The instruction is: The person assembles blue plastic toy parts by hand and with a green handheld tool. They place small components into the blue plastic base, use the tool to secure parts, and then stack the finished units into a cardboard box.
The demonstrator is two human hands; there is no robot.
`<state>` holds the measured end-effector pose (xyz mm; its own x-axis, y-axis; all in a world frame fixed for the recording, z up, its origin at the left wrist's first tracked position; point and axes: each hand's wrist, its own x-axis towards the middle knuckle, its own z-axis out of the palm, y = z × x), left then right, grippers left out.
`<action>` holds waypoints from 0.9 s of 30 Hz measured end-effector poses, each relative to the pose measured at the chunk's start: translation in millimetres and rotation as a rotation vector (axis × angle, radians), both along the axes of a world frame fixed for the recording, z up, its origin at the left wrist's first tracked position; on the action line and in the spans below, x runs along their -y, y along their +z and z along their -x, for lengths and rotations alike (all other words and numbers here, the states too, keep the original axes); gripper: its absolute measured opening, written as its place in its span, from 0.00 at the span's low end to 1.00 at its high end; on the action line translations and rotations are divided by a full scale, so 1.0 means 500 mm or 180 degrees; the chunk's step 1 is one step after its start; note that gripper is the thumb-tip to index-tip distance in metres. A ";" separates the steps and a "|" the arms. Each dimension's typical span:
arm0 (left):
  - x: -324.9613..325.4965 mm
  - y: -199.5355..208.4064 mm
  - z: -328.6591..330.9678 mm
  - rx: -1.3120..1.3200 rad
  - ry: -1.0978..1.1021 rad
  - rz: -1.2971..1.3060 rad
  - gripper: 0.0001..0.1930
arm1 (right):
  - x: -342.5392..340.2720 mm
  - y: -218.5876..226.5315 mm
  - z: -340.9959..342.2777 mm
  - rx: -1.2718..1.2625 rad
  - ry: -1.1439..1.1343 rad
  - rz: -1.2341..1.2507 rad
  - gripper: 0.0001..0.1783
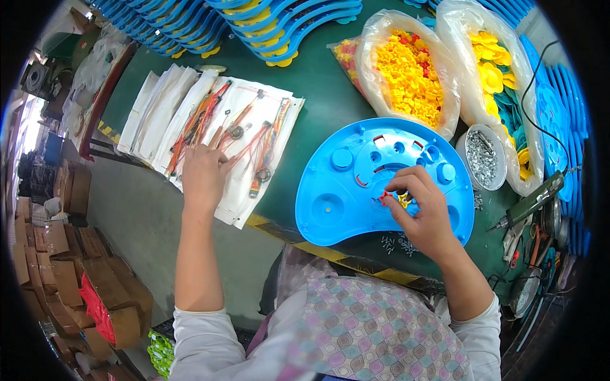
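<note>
My right hand (422,206) is closed in a pinch on a small red star-shaped plastic piece (385,197), over a blue plastic shell (330,152) lying on the table. Beneath those fingers a yellow star-shaped piece (404,200) shows at the shell. Over on the left, my left hand (204,171) bends its fingers onto a wire harness (219,136), one of several lying on white sheets (232,200). Its fingertips are partly hidden among the wires. Narrow red pieces (379,169) sit in slots of the shell.
Bags of yellow and red star pieces (406,82) and yellow flower-shaped parts (490,76) stand behind the shell. At its right are a bowl of screws (484,157) and a green electric screwdriver (534,198). Stacked blue shells (279,28) line the back. Loose screws (399,242) lie near the front edge.
</note>
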<state>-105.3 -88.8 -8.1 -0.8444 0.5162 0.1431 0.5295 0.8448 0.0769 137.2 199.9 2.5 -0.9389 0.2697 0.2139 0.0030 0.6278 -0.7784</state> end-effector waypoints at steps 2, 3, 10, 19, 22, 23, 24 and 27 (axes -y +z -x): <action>0.002 0.009 -0.007 0.0225 -0.0130 -0.0582 0.08 | 0.022 0.006 0.021 -0.0055 0.0168 -0.0030 0.11; 0.005 0.015 -0.012 0.0226 -0.0297 -0.0941 0.07 | 0.032 0.009 0.033 -0.0109 0.0264 -0.0094 0.11; 0.008 0.108 -0.067 0.2266 -0.1051 -0.3232 0.05 | 0.099 0.040 0.121 0.0085 0.0516 0.1212 0.26; -0.021 0.149 -0.106 0.3256 -0.0918 -0.3024 0.08 | 0.095 0.034 0.126 -0.1174 0.0005 0.0826 0.08; -0.028 0.141 -0.101 0.3329 -0.1104 -0.3388 0.09 | 0.095 0.011 0.074 -0.0654 0.0272 0.0758 0.10; -0.038 0.133 -0.100 0.3450 -0.1148 -0.3609 0.08 | 0.099 -0.009 0.059 -0.0481 0.0443 0.0702 0.11; -0.060 0.121 -0.104 0.3290 -0.1336 -0.3630 0.07 | 0.105 -0.027 0.043 -0.0258 0.0724 0.0829 0.15; -0.154 0.085 -0.161 0.3341 -0.1426 -0.3856 0.06 | 0.114 -0.059 0.024 -0.0503 0.1254 -0.0065 0.23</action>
<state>-25.1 -12.0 34.4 -0.6515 0.7493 0.1187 -0.0051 -0.1608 0.9870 125.1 142.8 -27.2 -0.9246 -0.1090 0.3649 -0.3586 0.5723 -0.7375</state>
